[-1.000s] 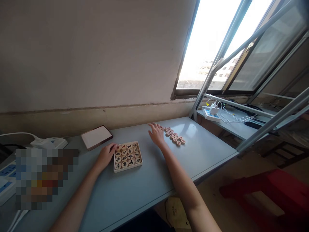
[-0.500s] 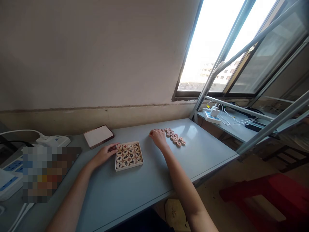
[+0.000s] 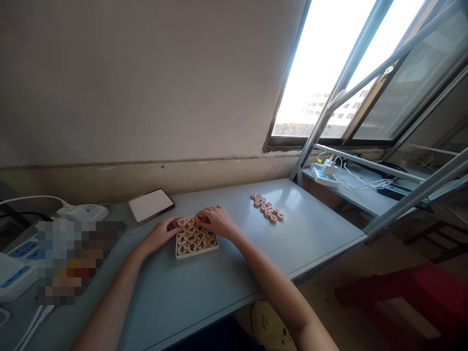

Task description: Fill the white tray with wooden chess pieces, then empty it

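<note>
A shallow white box [image 3: 197, 253] sits on the desk, filled with rows of round wooden Chinese chess pieces [image 3: 191, 238] marked in black and red characters. My left hand [image 3: 161, 235] grips the box's left side near its far corner, fingers curled. Over the far right corner is my right hand [image 3: 217, 220], its fingers pinched together on what looks like a chess piece, mostly hidden by the fingers. Farther right, a cluster of loose chess pieces [image 3: 268, 206] with red characters lies on the desk.
Behind the box, against the wall, lies the box lid [image 3: 151, 205]. Power strips [image 3: 22, 261] and cables occupy the left end. A metal bed frame [image 3: 303, 161] rises at the desk's right end, and a red stool [image 3: 402, 302] stands on the floor.
My right hand has moved left from the open desk beside the loose pieces to the box's far right corner. My left hand stays at the box's left side.
</note>
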A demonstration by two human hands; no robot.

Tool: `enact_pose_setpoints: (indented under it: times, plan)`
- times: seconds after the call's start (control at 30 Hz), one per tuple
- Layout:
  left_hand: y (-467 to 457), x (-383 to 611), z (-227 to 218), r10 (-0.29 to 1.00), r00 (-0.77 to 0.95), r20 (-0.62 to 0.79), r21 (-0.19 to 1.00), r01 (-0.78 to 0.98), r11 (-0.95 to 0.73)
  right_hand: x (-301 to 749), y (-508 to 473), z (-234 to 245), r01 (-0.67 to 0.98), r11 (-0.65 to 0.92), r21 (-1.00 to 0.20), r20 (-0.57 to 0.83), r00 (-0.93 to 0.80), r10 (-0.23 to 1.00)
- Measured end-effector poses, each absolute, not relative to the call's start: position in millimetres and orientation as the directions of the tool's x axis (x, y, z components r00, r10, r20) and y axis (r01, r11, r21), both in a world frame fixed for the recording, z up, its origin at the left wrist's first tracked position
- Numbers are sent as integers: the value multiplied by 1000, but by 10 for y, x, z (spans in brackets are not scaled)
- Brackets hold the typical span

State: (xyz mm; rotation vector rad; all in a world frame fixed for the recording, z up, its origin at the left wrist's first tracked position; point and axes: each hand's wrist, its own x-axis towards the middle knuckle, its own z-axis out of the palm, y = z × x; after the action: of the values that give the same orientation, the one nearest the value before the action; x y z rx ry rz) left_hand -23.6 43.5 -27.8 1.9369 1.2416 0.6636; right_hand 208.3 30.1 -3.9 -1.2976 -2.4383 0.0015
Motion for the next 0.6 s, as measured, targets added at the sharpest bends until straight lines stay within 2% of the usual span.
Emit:
enact_pose_setpoints:
  times: [0.3,0.47,0.53,0.6]
  plan:
    - [411,-211,-256,915,402,45,767,573,-289,2107,302,-45,784,595,-177,355,-513,782]
    - [420,-227,-283,913,404,53,764,573,-298,2144,352,-29,778,588,-223,353,-498,793]
    - [428,-234,-298,911,409,47,761,577,-298,2253,420,-24,820,522,-234,380,-417,826]
    - [432,-237,-304,914,405,36,750,593,-293,2456,506,-48,907,366,-208,438,-248,864]
